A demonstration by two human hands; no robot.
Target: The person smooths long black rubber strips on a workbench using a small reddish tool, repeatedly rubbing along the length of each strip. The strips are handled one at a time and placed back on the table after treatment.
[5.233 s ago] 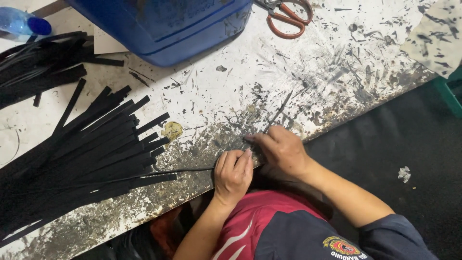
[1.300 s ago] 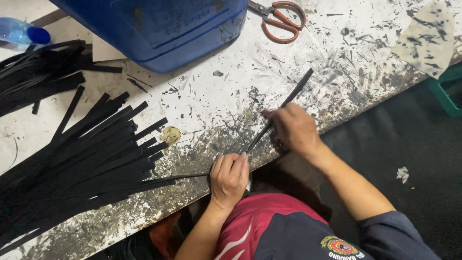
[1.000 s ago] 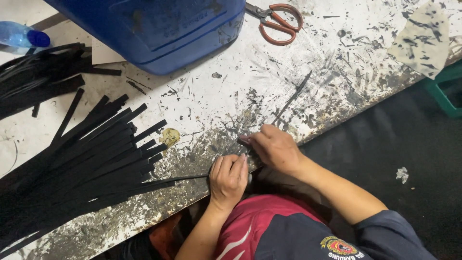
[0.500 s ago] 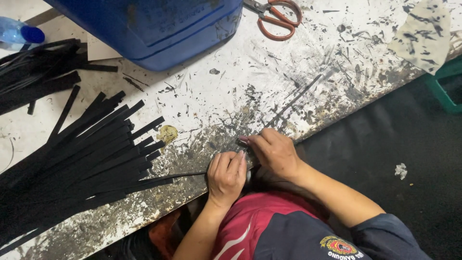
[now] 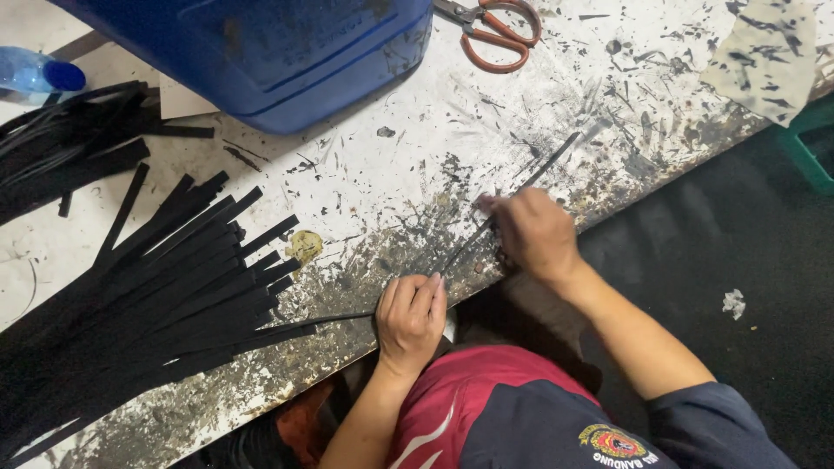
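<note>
A long narrow black strip (image 5: 556,156) lies slanted across the stained white table (image 5: 391,174), running from the table's near edge up to the right. My right hand (image 5: 534,234) grips it about midway, fingers closed over it. My left hand (image 5: 411,317) is closed at the table edge on the strip's near end; whatever else it holds is hidden. A thin black sliver (image 5: 330,320) trails left from that hand toward a big fanned pile of black strips (image 5: 148,295).
A blue plastic tub (image 5: 261,52) stands at the back, with orange-handled scissors (image 5: 495,35) to its right. More black strips (image 5: 69,148) and a blue-capped bottle (image 5: 39,74) lie at far left. A stained rag (image 5: 764,52) is far right; dark floor lies below the edge.
My right hand has moved away from my left hand, up and to the right along the strip, and the strip's far end reaches farther out. My left hand has stayed at the edge.
</note>
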